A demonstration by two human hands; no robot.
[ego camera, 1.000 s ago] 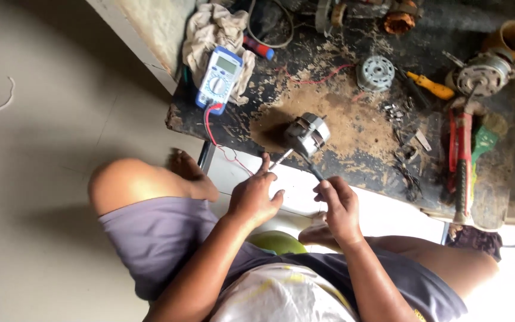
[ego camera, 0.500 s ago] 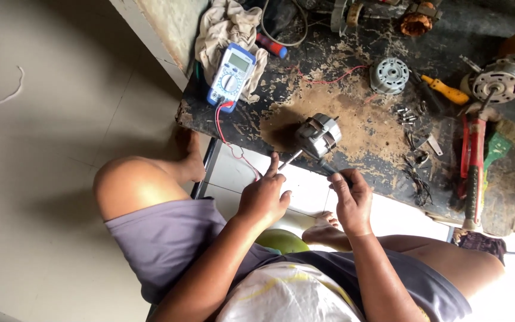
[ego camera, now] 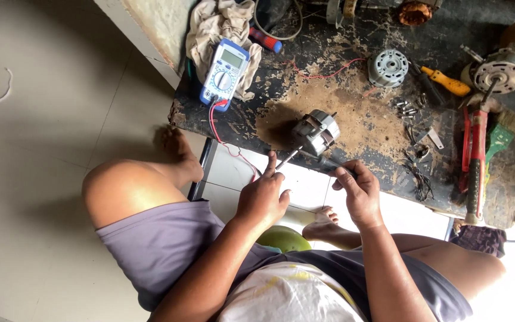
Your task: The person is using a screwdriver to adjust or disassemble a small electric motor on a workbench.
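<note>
Left hand (ego camera: 263, 200): fingers pinched on a thin probe (ego camera: 286, 158), its tip angled up towards the small motor; the red lead (ego camera: 229, 145) runs from this hand.
Right hand (ego camera: 359, 191): closed round a dark probe handle (ego camera: 329, 163), pointing at the same motor from its own side.
Small motor (ego camera: 316, 131): on the table just ahead of both hands, between the two probe tips, sitting on a rusty brown patch; whether the tips touch it cannot be told.
Multimeter (ego camera: 226, 73): blue case with dial and pale screen, well ahead and to the left of the left hand, lying partly on a crumpled cloth (ego camera: 213, 27); the red lead plugs in at its near end.
Table (ego camera: 281, 101): dark, stained, worn top, its near edge just ahead of the hands.
Round metal part (ego camera: 388, 67): ahead of the right hand, beyond the motor.
Yellow-handled tool (ego camera: 446, 83): ahead and to the right of the right hand.
Larger motor (ego camera: 501, 67): far right, with its shaft pointing down towards the red tool.
Red long-handled tool (ego camera: 475, 161): to the right of the right hand, lying lengthwise beside a green brush (ego camera: 498, 136).
Loose screws and brackets (ego camera: 417, 122): scattered between the right hand and the red tool.
</note>
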